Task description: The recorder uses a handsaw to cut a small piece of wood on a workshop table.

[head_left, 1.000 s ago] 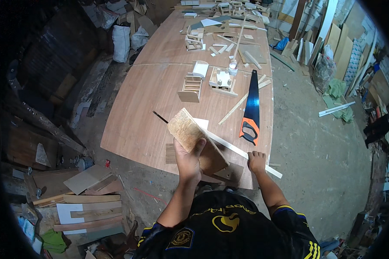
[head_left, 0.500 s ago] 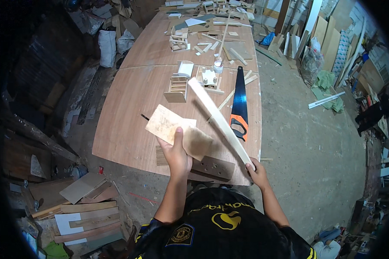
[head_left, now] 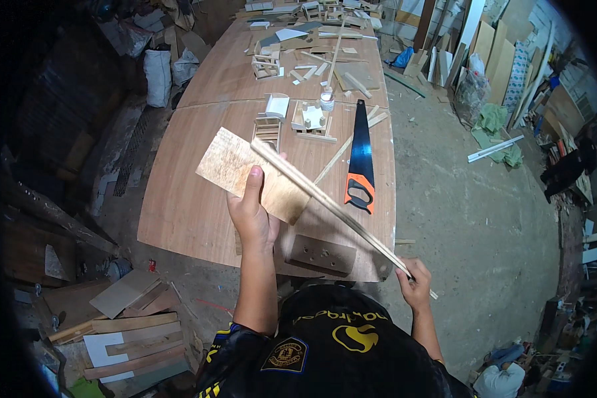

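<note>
Raised over the tabletop, my left hand (head_left: 252, 215) grips a light rectangular plywood board (head_left: 222, 154), thumb across its face. My right hand (head_left: 414, 282) is closed on a long pale wooden strip (head_left: 341, 215) near its lower end, beyond the table's right front corner. The strip slants up to the left, its far end over the plywood board. A dark board with holes (head_left: 318, 255) lies at the table's front edge below. A handsaw (head_left: 360, 152) with an orange and black handle rests to the right of the plywood board.
Small wooden pieces of furniture (head_left: 275, 105), a white container (head_left: 327, 101), loose sticks (head_left: 357, 85) and offcuts cover the far part of the wooden table (head_left: 172, 205). Leaning boards (head_left: 494, 63) line the right wall. Stacked scraps (head_left: 126, 292) lie on the floor at the lower left. White sacks (head_left: 158, 79) stand at the upper left.
My left hand has shifted up and left with the board, which now lies flatter to view. My right hand has raised the strip off the table and brought it across the board.
</note>
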{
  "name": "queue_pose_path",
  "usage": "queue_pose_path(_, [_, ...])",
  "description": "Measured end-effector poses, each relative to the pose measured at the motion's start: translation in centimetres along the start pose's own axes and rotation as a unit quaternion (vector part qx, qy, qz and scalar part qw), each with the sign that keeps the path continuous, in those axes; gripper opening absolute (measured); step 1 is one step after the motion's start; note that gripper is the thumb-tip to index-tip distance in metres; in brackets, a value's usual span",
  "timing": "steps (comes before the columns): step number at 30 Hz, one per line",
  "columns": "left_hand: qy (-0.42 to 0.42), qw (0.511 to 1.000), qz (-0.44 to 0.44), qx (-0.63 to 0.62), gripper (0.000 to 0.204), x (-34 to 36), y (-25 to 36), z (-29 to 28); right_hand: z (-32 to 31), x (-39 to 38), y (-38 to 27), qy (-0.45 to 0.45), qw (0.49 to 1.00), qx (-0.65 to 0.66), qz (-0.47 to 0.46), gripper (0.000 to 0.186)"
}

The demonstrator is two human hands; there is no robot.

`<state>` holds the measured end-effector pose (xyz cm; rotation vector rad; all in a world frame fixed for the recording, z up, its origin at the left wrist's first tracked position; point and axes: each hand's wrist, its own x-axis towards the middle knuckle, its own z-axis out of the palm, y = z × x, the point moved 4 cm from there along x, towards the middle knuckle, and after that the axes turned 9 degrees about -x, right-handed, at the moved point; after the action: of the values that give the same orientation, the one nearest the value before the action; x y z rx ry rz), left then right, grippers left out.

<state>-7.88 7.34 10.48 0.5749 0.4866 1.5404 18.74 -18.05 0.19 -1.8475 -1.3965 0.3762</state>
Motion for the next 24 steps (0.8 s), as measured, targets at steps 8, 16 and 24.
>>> queue_pose_path(8, [-0.040, 0.996, -0.022, -0.074, 0.045, -0.3, -0.1, -0.2, -0.3, -0.5, 0.3, 0.022, 0.999, -0.021, -0.011, 0.037])
queue_pose_path(16, [-0.005, 0.999, -0.014, -0.042, 0.039, -0.7, -0.7, -3.4, 0.1, -1.1, 1.1, 0.022, 0.999, -0.039, -0.022, 0.041])
queue_pose_path(24, [-0.046, 0.982, -0.102, -0.150, 0.044, -1.5, -1.4, -3.9, -0.6, -0.7, 1.2, 0.016, 0.998, -0.056, -0.025, 0.041])
